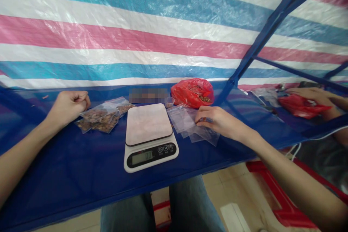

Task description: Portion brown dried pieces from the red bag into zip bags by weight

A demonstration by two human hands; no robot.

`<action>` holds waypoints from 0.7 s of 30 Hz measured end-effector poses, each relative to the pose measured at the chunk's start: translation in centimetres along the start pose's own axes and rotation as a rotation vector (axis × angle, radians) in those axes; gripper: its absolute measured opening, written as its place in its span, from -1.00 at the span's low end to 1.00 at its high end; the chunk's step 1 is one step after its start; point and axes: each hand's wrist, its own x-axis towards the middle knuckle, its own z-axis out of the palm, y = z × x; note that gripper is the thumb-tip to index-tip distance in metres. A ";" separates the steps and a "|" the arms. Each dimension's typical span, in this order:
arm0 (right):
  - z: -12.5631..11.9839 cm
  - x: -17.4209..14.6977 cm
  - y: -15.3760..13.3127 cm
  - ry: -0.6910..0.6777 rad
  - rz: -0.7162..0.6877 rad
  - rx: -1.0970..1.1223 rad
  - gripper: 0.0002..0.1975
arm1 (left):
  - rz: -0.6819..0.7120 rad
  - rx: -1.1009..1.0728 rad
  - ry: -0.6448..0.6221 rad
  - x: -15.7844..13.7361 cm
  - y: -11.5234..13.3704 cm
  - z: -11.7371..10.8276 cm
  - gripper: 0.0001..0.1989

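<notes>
My left hand [71, 104] is a closed fist resting on the blue table, with no object showing in it. Beside it lies a pile of clear zip-lock bags [104, 117] filled with brown, nut-like pieces. My right hand [214, 117] has its fingers curled and pinched at flat, clear zip-lock bags [187, 123] that lie fanned out. Between the hands stands a white digital kitchen scale [149, 125], its display reading 0.0 and nothing on its plate. Behind the flat bags sits an open red plastic bag [187, 92] of brown pieces, with a small clear cup [170, 101] beside it.
A striped tarp [136, 36] hangs behind the blue table [81, 174]. A blue metal post [255, 50] rises at the right. Beyond it another person's hand [312, 94] is at a red bag [301, 107]. A red stool [274, 195] stands below.
</notes>
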 end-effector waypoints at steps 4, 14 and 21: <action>-0.3 1.5 -0.8 0.125 -0.031 0.066 -0.90 | -0.009 0.005 0.007 0.0 0.1 0.0 -0.84; 2.7 6.1 -4.7 0.071 0.019 0.369 -0.82 | -0.023 -0.006 -0.005 0.1 -0.7 0.0 -0.82; 3.7 6.4 -4.4 0.020 0.084 0.371 -0.94 | -0.019 -0.029 -0.028 0.1 -0.7 0.1 -0.83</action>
